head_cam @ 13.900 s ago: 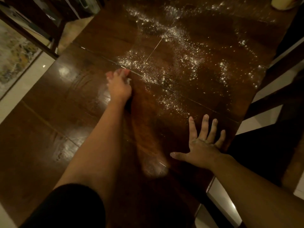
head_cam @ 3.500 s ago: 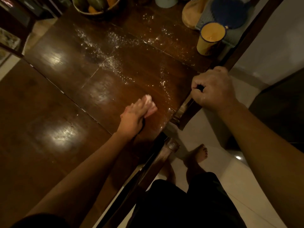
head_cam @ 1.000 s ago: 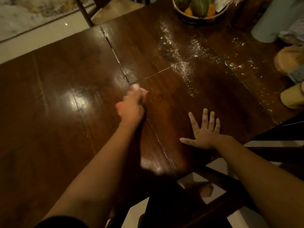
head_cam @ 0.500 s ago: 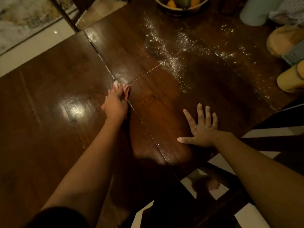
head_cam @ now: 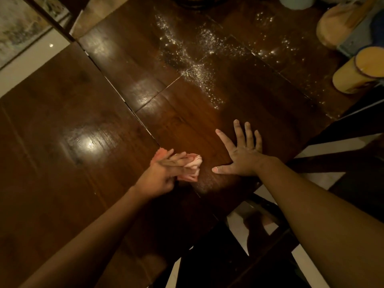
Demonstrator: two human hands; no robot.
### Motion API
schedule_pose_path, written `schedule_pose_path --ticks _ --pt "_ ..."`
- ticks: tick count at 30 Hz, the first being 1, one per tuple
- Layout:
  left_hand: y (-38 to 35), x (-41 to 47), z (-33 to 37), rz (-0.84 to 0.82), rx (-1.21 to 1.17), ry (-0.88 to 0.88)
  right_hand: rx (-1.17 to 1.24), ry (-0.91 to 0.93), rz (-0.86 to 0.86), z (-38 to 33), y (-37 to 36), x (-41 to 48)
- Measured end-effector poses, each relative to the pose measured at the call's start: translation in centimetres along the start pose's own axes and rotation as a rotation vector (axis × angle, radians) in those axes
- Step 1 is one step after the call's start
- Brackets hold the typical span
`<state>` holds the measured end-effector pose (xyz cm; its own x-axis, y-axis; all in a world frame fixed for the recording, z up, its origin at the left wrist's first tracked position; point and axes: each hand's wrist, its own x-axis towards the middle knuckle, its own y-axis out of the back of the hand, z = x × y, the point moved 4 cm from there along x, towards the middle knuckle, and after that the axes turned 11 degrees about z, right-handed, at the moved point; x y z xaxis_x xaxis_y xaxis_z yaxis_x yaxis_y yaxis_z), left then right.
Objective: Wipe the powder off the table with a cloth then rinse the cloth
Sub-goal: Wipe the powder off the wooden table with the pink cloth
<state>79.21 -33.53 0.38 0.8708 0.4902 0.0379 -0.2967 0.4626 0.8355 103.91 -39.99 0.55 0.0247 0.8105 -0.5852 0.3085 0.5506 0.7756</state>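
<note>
Powder [head_cam: 199, 73] remains across the far table [head_cam: 62, 125], so wiping continues: left hand [head_cam: 164, 173] clutches the bunched cloth [head_cam: 192, 166] near the edge, right hand [head_cam: 242, 157] splayed flat, next reaching outward.

a crumpled pink-and-white cloth [head_cam: 190, 166] is pressed onto the dark glossy wooden table [head_cam: 62, 125] near its front edge. white powder [head_cam: 199, 73] is scattered in streaks across the far boards.

The left hand [head_cam: 164, 173] has dragged the cloth [head_cam: 192, 166] back toward the table's near edge.
</note>
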Motion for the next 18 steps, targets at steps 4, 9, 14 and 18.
schedule_pose_path --ticks 4,9,14,18 --pt "2.5 0.9 -4.2 0.313 0.091 0.37 -0.002 0.003 0.012 0.1 0.1 0.1" --pt "0.5 2.5 -0.3 0.583 0.145 0.77 0.003 -0.001 0.031 0.2 0.0 0.3" --pt "-4.4 -3.4 5.9 0.277 0.087 0.134 0.024 0.005 0.05 0.3 0.1 0.4" --pt "-2.1 -7.9 3.6 0.054 0.055 -0.069 0.032 0.009 0.073 0.4 0.1 0.3"
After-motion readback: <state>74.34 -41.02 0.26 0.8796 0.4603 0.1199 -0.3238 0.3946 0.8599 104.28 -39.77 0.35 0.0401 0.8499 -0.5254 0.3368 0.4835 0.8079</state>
